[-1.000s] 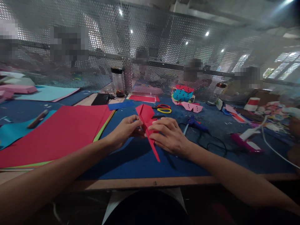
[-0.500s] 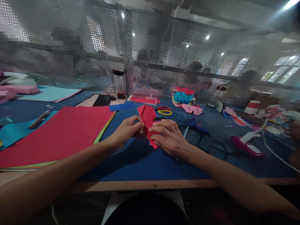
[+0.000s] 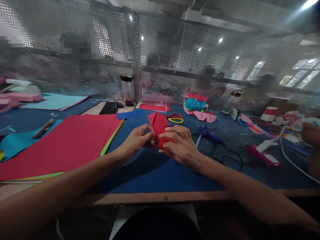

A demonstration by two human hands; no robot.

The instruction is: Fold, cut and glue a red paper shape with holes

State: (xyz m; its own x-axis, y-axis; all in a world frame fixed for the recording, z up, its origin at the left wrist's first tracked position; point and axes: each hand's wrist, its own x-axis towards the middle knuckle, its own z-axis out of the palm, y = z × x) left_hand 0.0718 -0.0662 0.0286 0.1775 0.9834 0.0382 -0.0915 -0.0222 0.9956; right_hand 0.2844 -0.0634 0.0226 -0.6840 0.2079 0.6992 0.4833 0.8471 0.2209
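A folded piece of red paper (image 3: 158,123) stands between my two hands over the blue table mat (image 3: 155,170). My left hand (image 3: 136,140) pinches its left edge with curled fingers. Over the paper's lower right part lies my right hand (image 3: 178,145), fingers pressed on the fold. The lower end of the paper is hidden under my fingers.
A stack of large red sheets (image 3: 62,143) lies at left, teal paper (image 3: 15,143) beyond it. Scissors with red and yellow handles (image 3: 175,117) and a blue glue gun (image 3: 208,134) with black cable sit behind my hands. Cut paper shapes (image 3: 197,105), a jar (image 3: 127,89) and a perforated metal screen (image 3: 160,50) stand at the back.
The long pointed tail of the red paper that reached toward me has been folded up and now lies hidden under my hands; both hands stayed in place.
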